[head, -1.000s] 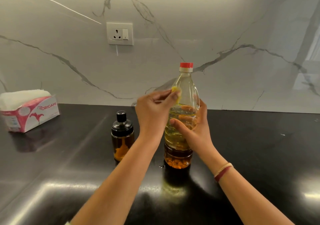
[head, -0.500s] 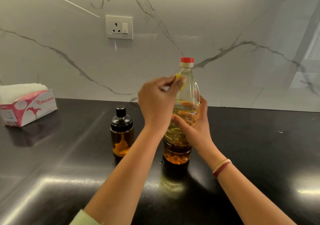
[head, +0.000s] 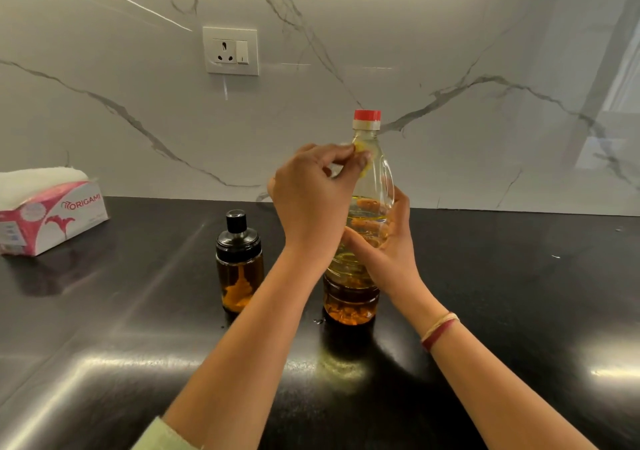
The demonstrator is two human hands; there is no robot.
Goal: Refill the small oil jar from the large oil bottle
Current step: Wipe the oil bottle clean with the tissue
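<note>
Item 1. Large oil bottle [head: 363, 286]: clear plastic, upright on the black countertop [head: 519, 293] at the centre of the view, partly filled with yellow oil. A red cap [head: 367, 115] is seated on its neck.

Item 2. Right hand [head: 388, 259]: wrapped around the middle of the bottle from the 3 o'clock side, thumb across the near face, fingers curled round the far side and seen through the plastic. A red and pale band [head: 439, 330] is worn at the wrist.

Item 3. Left hand [head: 311, 203]: raised against the bottle's shoulder at its 10 o'clock side, below the cap. Thumb and forefinger are pinched narrow at the plastic, with something small and yellow at the fingertips; whether it is held or only seen through the bottle cannot be told.

Item 4. Small oil jar [head: 239, 269]: amber glass with a black lid and knob, upright, near the bottle at its 9 o'clock, untouched, oil low inside.

Item 5. Tissue box [head: 52, 221]: pink and white, marked ORIGAMI, at 9 o'clock on the far left, well apart from the jar.

Item 6. Wall socket [head: 231, 51]: white, set in the marble backsplash [head: 485, 33] at 11 o'clock.
</note>
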